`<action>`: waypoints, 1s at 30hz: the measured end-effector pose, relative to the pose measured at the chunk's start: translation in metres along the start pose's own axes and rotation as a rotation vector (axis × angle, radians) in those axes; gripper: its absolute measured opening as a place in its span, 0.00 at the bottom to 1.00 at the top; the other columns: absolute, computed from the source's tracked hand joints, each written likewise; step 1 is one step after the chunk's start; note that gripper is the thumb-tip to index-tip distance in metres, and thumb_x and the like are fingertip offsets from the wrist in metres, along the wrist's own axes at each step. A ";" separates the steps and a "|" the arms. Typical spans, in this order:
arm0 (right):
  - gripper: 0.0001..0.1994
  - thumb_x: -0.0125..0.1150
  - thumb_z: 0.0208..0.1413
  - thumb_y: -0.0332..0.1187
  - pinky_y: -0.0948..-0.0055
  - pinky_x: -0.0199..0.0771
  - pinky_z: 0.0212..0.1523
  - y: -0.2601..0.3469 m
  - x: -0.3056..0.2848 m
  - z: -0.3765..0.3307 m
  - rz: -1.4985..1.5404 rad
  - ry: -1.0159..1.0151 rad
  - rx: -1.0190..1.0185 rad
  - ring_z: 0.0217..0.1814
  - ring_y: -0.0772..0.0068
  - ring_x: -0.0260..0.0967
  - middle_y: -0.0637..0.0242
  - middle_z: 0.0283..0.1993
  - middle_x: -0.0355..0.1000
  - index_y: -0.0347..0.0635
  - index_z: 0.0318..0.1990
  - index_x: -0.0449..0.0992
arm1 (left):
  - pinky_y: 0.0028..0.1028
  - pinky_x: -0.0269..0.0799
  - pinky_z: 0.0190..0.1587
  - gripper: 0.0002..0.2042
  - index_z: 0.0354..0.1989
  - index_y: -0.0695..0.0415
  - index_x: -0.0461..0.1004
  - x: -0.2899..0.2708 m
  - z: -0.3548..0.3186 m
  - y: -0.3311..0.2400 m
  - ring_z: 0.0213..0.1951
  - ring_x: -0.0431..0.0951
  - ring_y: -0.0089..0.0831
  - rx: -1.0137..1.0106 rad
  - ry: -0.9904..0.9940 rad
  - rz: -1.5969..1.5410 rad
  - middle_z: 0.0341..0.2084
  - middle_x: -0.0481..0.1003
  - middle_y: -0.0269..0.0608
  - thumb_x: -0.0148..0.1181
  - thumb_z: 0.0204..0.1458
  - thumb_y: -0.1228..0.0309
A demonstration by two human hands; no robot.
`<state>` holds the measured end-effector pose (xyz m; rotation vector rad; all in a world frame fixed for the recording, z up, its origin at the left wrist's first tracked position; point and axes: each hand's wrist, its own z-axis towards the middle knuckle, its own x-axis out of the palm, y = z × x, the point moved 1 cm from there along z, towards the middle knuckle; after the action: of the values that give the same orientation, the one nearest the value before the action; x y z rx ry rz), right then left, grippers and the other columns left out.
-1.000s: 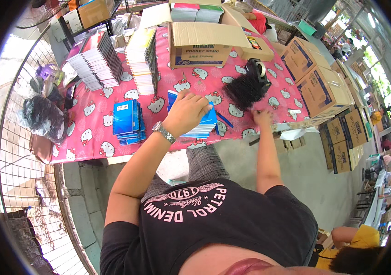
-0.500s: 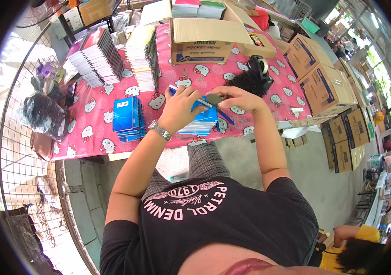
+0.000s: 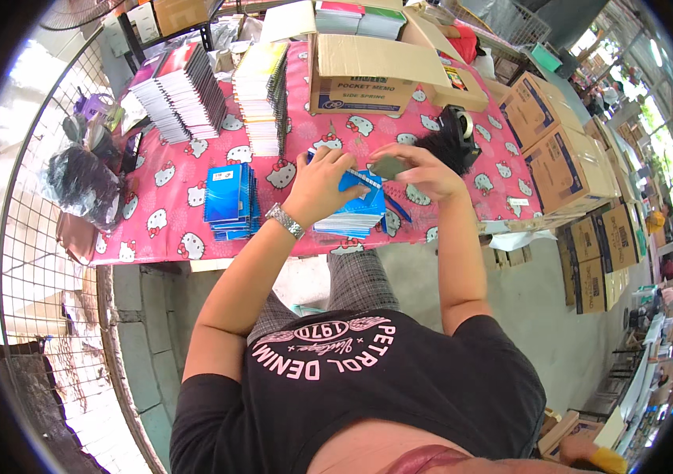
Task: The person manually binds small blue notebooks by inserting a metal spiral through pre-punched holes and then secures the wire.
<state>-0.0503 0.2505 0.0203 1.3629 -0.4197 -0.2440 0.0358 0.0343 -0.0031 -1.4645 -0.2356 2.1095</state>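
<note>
A bench (image 3: 147,241) covered in pink cat-print cloth spans the view. Toward twelve o'clock stands an open brown cardboard box (image 3: 372,87); toward eleven, a tall yellow-topped stack of spiral notebooks (image 3: 260,103). Nearer the person sit two low stacks of small blue notebooks: the left blue stack (image 3: 226,193) is apart from both hands, while the right blue stack (image 3: 360,215) lies at about four o'clock from the left hand (image 3: 322,182), the nearer one. That hand's fingers bend over its top; whether they pinch it cannot be told. A pale-dotted edge there slants from ten o'clock toward four. Just beyond, around two o'clock, the right hand (image 3: 423,172) holds a dark, flat, rounded piece (image 3: 388,167) between its fingers.
</note>
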 end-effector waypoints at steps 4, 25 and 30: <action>0.28 0.64 0.47 0.40 0.62 0.63 0.63 0.002 -0.003 0.011 -0.236 -0.057 0.136 0.59 0.65 0.67 0.59 0.57 0.69 0.35 0.56 0.71 | 0.44 0.62 0.53 0.22 0.41 0.53 0.73 -0.001 0.003 0.006 0.49 0.70 0.40 0.031 -0.058 0.024 0.40 0.73 0.37 0.72 0.42 0.54; 0.24 0.67 0.51 0.38 0.70 0.64 0.58 -0.038 -0.033 0.022 -0.391 -0.402 0.223 0.55 0.72 0.67 0.64 0.55 0.72 0.40 0.56 0.74 | 0.32 0.72 0.38 0.18 0.41 0.62 0.73 -0.015 0.008 0.046 0.33 0.74 0.34 -0.089 -0.034 -0.368 0.31 0.74 0.43 0.72 0.46 0.66; 0.31 0.70 0.43 0.53 0.48 0.69 0.51 -0.119 -0.110 -0.099 -1.289 -1.533 0.431 0.55 0.43 0.67 0.47 0.53 0.71 0.42 0.52 0.75 | 0.27 0.70 0.31 0.14 0.42 0.63 0.75 0.002 0.007 0.052 0.27 0.74 0.25 -0.236 -0.147 -0.473 0.26 0.75 0.40 0.68 0.50 0.69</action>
<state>-0.0987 0.3598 -0.1270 1.4542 -0.7827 -2.4464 0.0116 -0.0065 -0.0248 -1.2248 -0.8256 1.8409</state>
